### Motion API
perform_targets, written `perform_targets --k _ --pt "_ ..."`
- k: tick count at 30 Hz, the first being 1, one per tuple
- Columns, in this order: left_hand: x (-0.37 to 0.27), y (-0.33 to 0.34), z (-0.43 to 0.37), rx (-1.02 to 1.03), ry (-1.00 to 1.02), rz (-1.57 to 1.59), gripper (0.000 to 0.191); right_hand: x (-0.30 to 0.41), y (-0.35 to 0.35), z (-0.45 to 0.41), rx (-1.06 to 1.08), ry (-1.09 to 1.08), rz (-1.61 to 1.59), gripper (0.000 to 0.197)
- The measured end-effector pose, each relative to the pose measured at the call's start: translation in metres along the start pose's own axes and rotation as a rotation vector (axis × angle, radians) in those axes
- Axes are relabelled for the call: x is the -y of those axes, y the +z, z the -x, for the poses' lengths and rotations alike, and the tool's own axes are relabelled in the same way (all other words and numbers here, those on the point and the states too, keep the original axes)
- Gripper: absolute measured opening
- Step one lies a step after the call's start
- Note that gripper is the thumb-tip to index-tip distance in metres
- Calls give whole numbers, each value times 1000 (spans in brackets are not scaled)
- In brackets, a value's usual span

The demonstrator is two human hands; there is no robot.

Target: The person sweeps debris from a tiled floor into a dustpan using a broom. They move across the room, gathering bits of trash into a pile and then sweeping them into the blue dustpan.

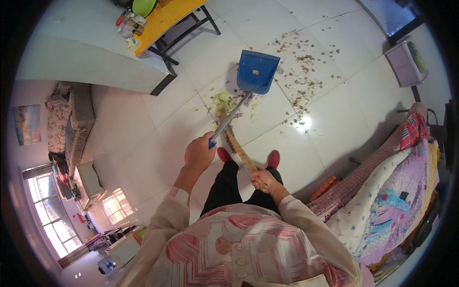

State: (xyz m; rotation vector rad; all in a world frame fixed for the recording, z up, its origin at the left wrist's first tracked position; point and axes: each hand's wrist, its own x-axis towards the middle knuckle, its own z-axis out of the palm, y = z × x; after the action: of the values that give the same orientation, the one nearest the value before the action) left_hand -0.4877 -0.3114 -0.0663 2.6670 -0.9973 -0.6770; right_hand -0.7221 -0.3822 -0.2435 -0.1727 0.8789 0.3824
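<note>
My left hand [200,152] is closed round the blue-ended metal handle of a blue plastic dustpan [257,70], whose pan hangs over or rests on the tiled floor; which one I cannot tell. In my right hand [265,179] is the handle of a straw hand broom [238,147]. The broom's head points away from me, under the dustpan handle, beside a heap of pale green vegetable scraps [221,100]. Dark bits of debris [304,64] lie scattered over the tiles to the right of the pan.
A yellow table [168,16] with bottles and a green bowl stands at the upper left, near a wall corner [163,80]. Heaped bedding and cloths [387,201] lie at the right. A pale bin [403,66] stands at the upper right. My red shoes [273,159] are close to the broom.
</note>
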Motion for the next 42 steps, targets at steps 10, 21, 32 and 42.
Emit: perform_targets --k 10,21,32,42 --pt "89 -72 -25 63 17 -35 36 101 -1 -122 -133 -144 101 9" --pt "166 -123 -57 -78 162 101 30 85 112 -78 -368 -602 -106 15" --pt "174 -145 -100 -77 114 64 29 34 236 -260 -25 -32 226 17" --pt "155 -156 -186 -4 149 31 31 222 89 -178 -215 -266 -20 10"
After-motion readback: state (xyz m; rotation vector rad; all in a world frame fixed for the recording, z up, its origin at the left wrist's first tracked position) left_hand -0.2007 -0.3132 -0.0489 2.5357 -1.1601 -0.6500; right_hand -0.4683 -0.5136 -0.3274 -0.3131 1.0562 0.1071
